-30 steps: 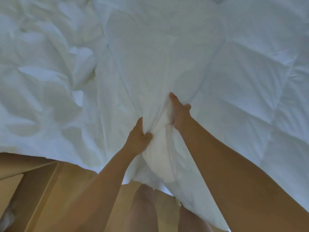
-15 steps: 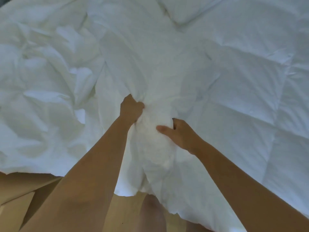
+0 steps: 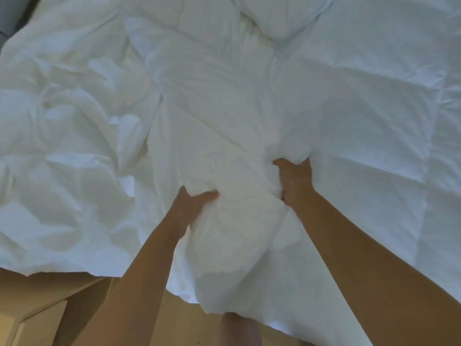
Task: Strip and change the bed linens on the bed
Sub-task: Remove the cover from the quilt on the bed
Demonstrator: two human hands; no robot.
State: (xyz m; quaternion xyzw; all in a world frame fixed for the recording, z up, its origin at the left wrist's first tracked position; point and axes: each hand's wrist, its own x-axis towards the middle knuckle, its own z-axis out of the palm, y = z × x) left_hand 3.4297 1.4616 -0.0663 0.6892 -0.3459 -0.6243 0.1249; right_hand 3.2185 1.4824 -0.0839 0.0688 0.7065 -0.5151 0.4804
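A white quilted duvet point(image 3: 361, 126) covers the right half of the bed and hangs over the near edge. A thin, crumpled white cover sheet point(image 3: 74, 146) lies bunched over the left half and runs across the middle. My left hand point(image 3: 192, 206) grips a fold of the white fabric at the centre, thumb pointing right. My right hand point(image 3: 295, 178) grips a puffy bunch of the duvet a little farther up and to the right, fingers buried in it. Between my two hands sits a thick ridge of gathered fabric point(image 3: 239, 221).
A white pillow point(image 3: 274, 16) lies at the far top of the bed. Below the hanging linen is tan wooden floor point(image 3: 37, 295) with a light panel at the lower left. My bare leg point(image 3: 239, 328) shows under the duvet's edge.
My left hand has dropped lower and toward me, regripping the fabric. My right hand has moved up and to the right and closed on a new bunch of duvet.
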